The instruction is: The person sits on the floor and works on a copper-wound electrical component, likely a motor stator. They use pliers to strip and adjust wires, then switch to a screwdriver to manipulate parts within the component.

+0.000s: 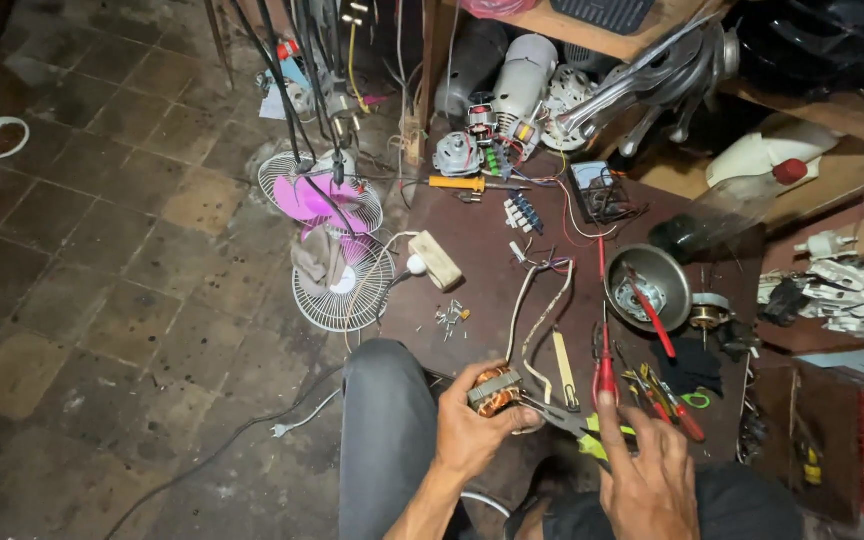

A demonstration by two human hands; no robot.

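Note:
My left hand [472, 428] grips a small motor stator [494, 390] with copper windings and a metal core, held just above my knee. White wires [542, 310] trail from it up across the dark board. My right hand [650, 472] is beside it, fingers spread, touching the yellow-green handles of pliers [572, 422] whose jaws point toward the stator. The index finger also rests near the red handle of a screwdriver [605, 375] that lies upright on the board.
A metal bowl [674, 272] with a red tool stands at right beside a small rotor [710, 312]. Loose screws [452, 316], a beige plug box [436, 259], an orange screwdriver [460, 184], a multimeter [597, 190], motors [512, 95] and fan grilles [337, 280] lie around.

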